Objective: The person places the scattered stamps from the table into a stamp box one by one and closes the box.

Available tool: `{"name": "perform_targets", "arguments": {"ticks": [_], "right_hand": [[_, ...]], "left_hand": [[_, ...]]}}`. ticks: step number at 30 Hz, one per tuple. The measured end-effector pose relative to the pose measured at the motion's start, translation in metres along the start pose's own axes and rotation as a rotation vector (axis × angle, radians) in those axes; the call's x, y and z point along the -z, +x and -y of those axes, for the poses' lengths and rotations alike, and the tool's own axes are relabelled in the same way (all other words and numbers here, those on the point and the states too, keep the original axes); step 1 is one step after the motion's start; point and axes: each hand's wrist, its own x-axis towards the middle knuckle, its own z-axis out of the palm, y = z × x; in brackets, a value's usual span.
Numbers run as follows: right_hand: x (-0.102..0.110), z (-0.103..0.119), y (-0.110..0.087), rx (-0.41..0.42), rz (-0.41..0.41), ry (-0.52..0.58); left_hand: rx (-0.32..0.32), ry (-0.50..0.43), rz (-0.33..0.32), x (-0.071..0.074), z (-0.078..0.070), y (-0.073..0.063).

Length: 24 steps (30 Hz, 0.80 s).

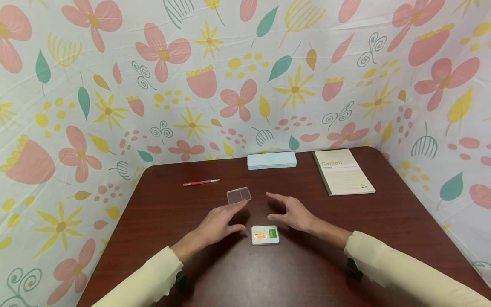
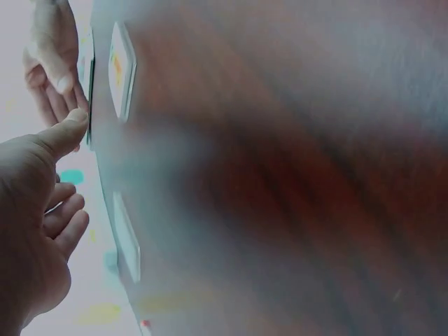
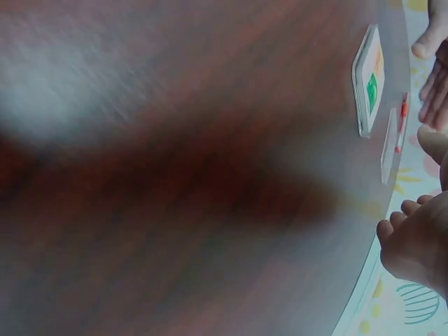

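Observation:
A small flat clear case (image 1: 265,235) lies on the table between and just nearer than the hands; inside it are a white surface, an orange-yellow picture and a green patch. Beyond it sits a clear plastic lid (image 1: 238,195) with a line across its middle. My left hand (image 1: 216,224) hovers left of the case, its fingers extended and thumb apart; in the head view its fingertips reach the lid's near edge. To the right, my right hand (image 1: 295,213) is held with fingers loosely extended, facing the left. Neither hand holds anything. The left wrist view shows the case (image 2: 120,73) apart from both hands.
A red pen (image 1: 201,182) lies at the back left of the dark wooden table (image 1: 161,256). Along the back edge is a pale blue box (image 1: 272,160). A notebook (image 1: 344,172) marked "Gambit" rests at back right. Flower-patterned cloth (image 1: 238,64) hangs around the table.

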Motion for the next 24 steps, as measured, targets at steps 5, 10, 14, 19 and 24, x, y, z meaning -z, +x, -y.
{"name": "perform_targets", "arguments": {"ticks": [5, 10, 14, 19, 24], "right_hand": [[0.0, 0.002, 0.013, 0.022, 0.039, -0.025], [-0.002, 0.004, 0.024, 0.022, 0.062, -0.06], [-0.006, 0.004, 0.033, 0.033, 0.074, -0.08], [-0.012, 0.002, 0.046, 0.034, 0.092, -0.103], [-0.019, -0.001, 0.057, 0.015, 0.131, -0.153]], "left_hand": [[0.046, 0.032, -0.069, 0.008, 0.01, 0.002], [0.136, 0.066, -0.075, 0.009, 0.02, 0.006], [0.182, 0.083, -0.068, 0.005, 0.029, 0.009], [0.213, 0.089, -0.073, 0.003, 0.038, 0.011], [0.223, 0.103, -0.08, 0.0, 0.047, 0.014]]}}
